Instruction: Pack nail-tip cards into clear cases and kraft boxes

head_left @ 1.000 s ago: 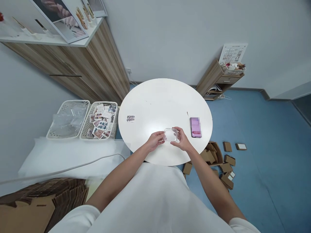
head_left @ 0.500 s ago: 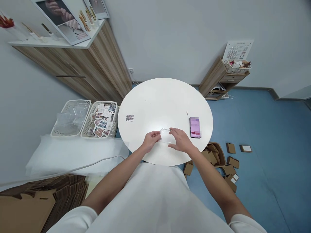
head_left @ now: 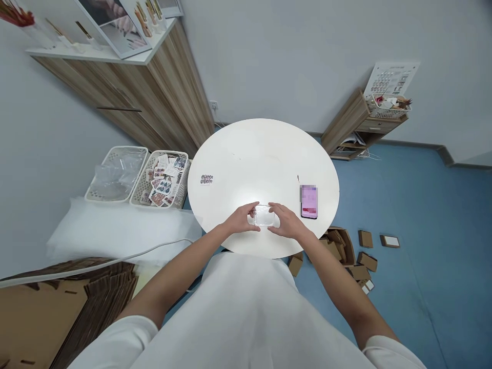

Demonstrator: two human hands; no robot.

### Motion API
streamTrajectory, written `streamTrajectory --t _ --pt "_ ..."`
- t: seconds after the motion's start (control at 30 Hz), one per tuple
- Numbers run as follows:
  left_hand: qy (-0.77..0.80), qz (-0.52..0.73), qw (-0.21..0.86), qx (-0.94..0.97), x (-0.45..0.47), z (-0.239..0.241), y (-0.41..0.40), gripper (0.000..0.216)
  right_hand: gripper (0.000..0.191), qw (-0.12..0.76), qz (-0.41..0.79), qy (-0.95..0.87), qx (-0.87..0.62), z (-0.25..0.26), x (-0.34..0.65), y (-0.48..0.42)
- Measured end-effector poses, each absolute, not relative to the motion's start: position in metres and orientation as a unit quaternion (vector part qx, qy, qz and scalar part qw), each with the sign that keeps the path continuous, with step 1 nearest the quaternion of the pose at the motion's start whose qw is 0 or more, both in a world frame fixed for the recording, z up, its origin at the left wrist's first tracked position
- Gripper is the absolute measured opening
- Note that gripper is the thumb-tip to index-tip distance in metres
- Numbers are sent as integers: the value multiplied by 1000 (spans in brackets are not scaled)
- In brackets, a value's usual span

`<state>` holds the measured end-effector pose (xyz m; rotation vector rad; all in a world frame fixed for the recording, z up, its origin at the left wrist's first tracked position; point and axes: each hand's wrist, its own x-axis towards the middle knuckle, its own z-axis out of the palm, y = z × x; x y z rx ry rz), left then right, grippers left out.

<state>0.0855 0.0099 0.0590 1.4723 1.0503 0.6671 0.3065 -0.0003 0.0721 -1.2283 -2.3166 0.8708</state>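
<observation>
Currently, a clear, rectangular, thin-looking plastic box (head_left: pixel 264 216) is between the two hands, over the near part of the oval white tabletop (head_left: pixel 261 148). Its long axis runs from left to right, across the front of the person, so one short end points to each hand and one long side faces the body. I cannot tell whether the box rests on the tabletop or is lifted a little above it.

The bare left hand (head_left: pixel 242 220) holds the left end, with its fingers at the far edge and its thumb toward the near edge. The bare right hand (head_left: pixel 285 221) does similarly at the right end, its fingers and thumb curved apart like a letter C around the corners. Both forearms come forward from the body and converge on the box, almost as mirror images.

The box looks colourless and transparent, with a whitish shine on its flat face and brighter lines along its borders; what it contains is too small to tell.

To the right of it, a phone with a pink-purple screen (head_left: pixel 309 201) lies upright in direction, its long axis pointing away from the person. Farther left lies a small card of dark oval pieces (head_left: pixel 206 179).
</observation>
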Motion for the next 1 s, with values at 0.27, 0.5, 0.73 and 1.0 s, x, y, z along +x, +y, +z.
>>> streamTrajectory --t 0.27,0.5,0.73,1.0 --pt "444 281 551 648 87 53 12 82 60 184 299 -830 -434 67 306 4" --pt "429 276 582 633 89 52 9 70 69 169 310 -835 -421 69 306 10" --pt "403 286 676 546 88 42 7 74 68 181 338 -827 -411 67 306 17" --pt "397 296 704 509 85 35 6 75 56 207 325 -819 -424 63 302 20"
